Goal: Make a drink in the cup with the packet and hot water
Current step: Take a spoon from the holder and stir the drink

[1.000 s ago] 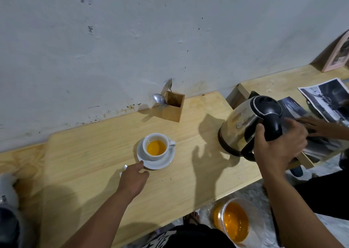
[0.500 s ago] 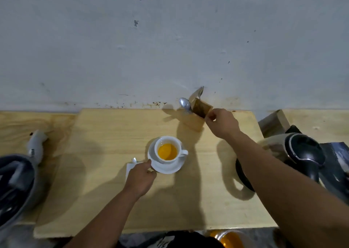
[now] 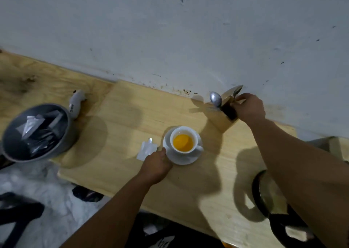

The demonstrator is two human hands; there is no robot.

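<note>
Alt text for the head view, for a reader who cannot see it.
The right hand pinches a utensil handle in the wooden holder by the wall, while the left hand rests at the saucer under a white cup of orange liquid; a torn packet lies beside it.

1. Both forearms were bare up to the frame's lower edge; no sleeve showed on either.
2. The left hand [image 3: 157, 164] wore no glove, ring or watch.
3. The right hand [image 3: 250, 109] was likewise ungloved, its wrist unadorned.
4. Dark clothing with white markings showed low between the arms, too blurred to identify.
</note>
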